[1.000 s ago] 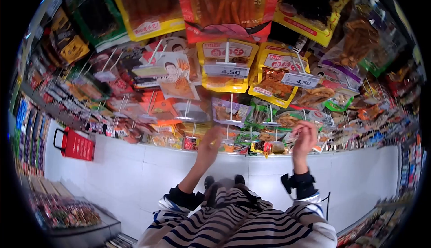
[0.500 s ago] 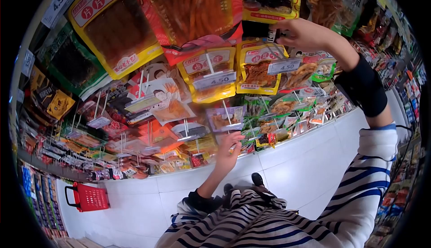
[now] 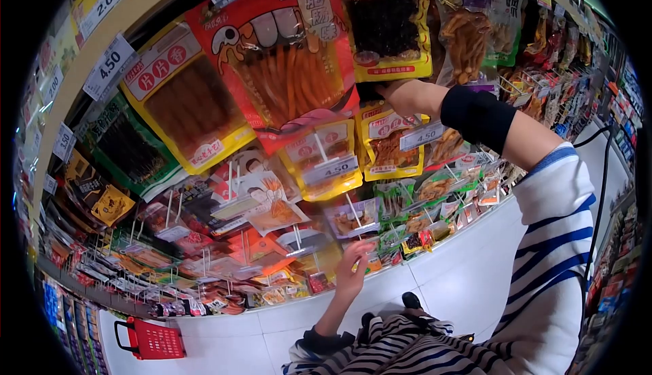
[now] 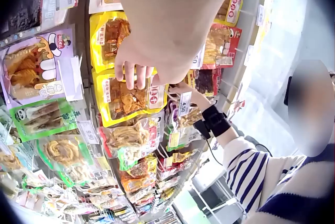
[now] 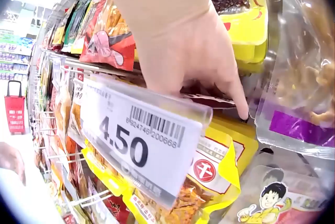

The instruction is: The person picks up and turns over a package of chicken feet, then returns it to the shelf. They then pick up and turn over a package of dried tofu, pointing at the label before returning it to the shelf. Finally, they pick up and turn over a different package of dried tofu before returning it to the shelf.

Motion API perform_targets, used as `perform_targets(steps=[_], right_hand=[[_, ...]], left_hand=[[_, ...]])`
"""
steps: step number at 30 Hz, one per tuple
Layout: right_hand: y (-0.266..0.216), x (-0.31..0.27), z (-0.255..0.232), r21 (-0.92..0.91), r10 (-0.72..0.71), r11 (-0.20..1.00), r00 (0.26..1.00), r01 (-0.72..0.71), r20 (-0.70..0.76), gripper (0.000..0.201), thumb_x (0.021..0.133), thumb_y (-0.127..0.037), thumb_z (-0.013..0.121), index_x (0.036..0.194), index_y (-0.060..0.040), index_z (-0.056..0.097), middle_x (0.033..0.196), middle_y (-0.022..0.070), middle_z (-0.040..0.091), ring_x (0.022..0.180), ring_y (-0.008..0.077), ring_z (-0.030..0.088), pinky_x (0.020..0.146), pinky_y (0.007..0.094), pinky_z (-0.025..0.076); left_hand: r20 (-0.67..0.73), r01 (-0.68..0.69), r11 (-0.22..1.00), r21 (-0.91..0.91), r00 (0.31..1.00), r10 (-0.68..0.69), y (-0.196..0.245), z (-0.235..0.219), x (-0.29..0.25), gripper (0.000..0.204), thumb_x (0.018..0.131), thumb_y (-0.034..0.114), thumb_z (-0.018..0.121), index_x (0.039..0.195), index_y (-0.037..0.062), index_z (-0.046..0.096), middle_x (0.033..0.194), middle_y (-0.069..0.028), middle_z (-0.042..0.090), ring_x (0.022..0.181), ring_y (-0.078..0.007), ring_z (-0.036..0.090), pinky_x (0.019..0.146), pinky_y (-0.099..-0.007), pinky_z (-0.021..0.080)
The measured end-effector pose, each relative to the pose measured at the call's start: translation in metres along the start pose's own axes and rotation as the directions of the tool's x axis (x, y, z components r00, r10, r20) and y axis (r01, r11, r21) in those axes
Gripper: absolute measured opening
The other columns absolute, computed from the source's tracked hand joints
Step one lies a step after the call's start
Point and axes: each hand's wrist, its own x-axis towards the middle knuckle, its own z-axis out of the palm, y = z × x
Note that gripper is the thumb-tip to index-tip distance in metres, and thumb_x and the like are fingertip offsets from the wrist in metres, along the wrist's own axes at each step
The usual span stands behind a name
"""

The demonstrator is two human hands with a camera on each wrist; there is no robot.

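Note:
My right hand reaches into the rack between a yellow-edged packet of dark food above and a yellow snack packet below. In the right wrist view, its fingers reach down over the dark, pale-rimmed edge of a packet, behind a 4.50 price tag. Some fingertips are hidden, and I cannot tell whether they pinch that edge. My left hand hangs lower, fingers loosely bent and holding nothing, near a purple packet and green-edged packets.
Packets hang close together on metal hooks, including a large red bag and a yellow-framed packet. Price tags line the shelf edge above. A red shopping basket stands on the pale floor at lower left.
My right hand has risen from low by the hooks to the upper packets and now reaches in between them. My left hand stays low. The head view has tilted and turned, showing more upper shelf.

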Motion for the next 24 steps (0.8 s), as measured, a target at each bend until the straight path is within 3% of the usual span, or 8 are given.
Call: perform_targets(steps=[5,11,14,17,20,23,24], right_hand=[[-0.003,-0.013,-0.003,-0.048,-0.111,0.993,0.993,0.109,-0.036,0.037,0.075,-0.005,0.043,0.110,0.0067,0.045,0.083,0.0183,0.059,0.080,0.0320,0.057,0.066,0.0367,0.046],[0.000,-0.040,-0.011,-0.219,-0.251,0.946,0.967,0.237,-0.037,0.034,0.077,-0.006,0.044,0.108,0.0064,0.046,0.081,0.0193,0.059,0.076,0.0320,0.058,0.064,0.0371,0.047],[-0.001,-0.055,-0.018,-0.202,-0.274,0.944,0.961,0.261,-0.041,0.034,0.077,-0.007,0.044,0.108,0.0050,0.047,0.081,0.0200,0.059,0.075,0.0327,0.058,0.065,0.0383,0.046],[-0.004,-0.064,-0.020,-0.131,-0.285,0.954,0.948,0.268,-0.138,0.026,0.075,-0.008,0.046,0.097,0.0035,0.054,0.077,0.0196,0.059,0.074,0.0330,0.057,0.064,0.0384,0.046],[-0.013,-0.077,-0.033,-0.138,-0.260,0.960,0.956,0.242,-0.133,0.017,0.072,-0.007,0.048,0.081,0.0027,0.058,0.072,0.0188,0.059,0.071,0.0327,0.058,0.063,0.0378,0.046],[-0.021,-0.089,-0.045,-0.223,-0.272,0.948,0.943,0.228,-0.193,0.021,0.073,-0.005,0.046,0.088,0.0064,0.054,0.056,0.0145,0.054,0.058,0.0321,0.056,0.052,0.0399,0.044],[-0.024,-0.094,-0.049,-0.228,-0.261,0.951,0.939,0.210,-0.223,0.017,0.072,-0.005,0.048,0.083,0.0056,0.055,0.059,0.0155,0.055,0.060,0.0316,0.057,0.054,0.0386,0.045]], left_hand=[[-0.029,0.085,0.984,-0.155,0.995,-0.090,-0.012,0.003,-0.006,0.030,0.083,0.004,0.048,0.112,0.0014,0.042,0.099,-0.0084,0.056,0.091,-0.0120,0.053,0.078,-0.0239,0.042],[0.011,0.103,0.989,-0.102,0.995,-0.103,-0.013,0.006,-0.008,0.029,0.083,0.006,0.048,0.111,0.0012,0.043,0.099,-0.0079,0.055,0.090,-0.0123,0.053,0.078,-0.0241,0.042],[0.029,0.124,0.985,-0.124,0.992,-0.121,-0.005,0.008,-0.007,0.028,0.083,0.006,0.047,0.110,0.0012,0.043,0.099,-0.0077,0.055,0.092,-0.0126,0.053,0.080,-0.0244,0.041],[0.048,0.163,0.963,-0.214,0.987,-0.156,-0.004,0.011,-0.008,0.027,0.084,0.007,0.047,0.110,0.0014,0.043,0.099,-0.0079,0.055,0.093,-0.0131,0.052,0.081,-0.0247,0.040],[0.056,0.152,0.962,-0.225,0.988,-0.143,-0.004,0.013,-0.010,0.027,0.084,0.007,0.047,0.110,0.0016,0.043,0.100,-0.0083,0.055,0.094,-0.0137,0.053,0.082,-0.0250,0.039],[0.074,0.163,0.962,-0.220,0.986,-0.151,0.000,0.014,-0.007,0.027,0.085,0.007,0.047,0.110,0.0016,0.043,0.100,-0.0085,0.055,0.094,-0.0140,0.053,0.083,-0.0250,0.039],[0.075,0.166,0.959,-0.229,0.985,-0.152,-0.002,0.016,-0.008,0.027,0.085,0.008,0.046,0.110,0.0015,0.043,0.100,-0.0086,0.055,0.094,-0.0141,0.053,0.083,-0.0250,0.039]])
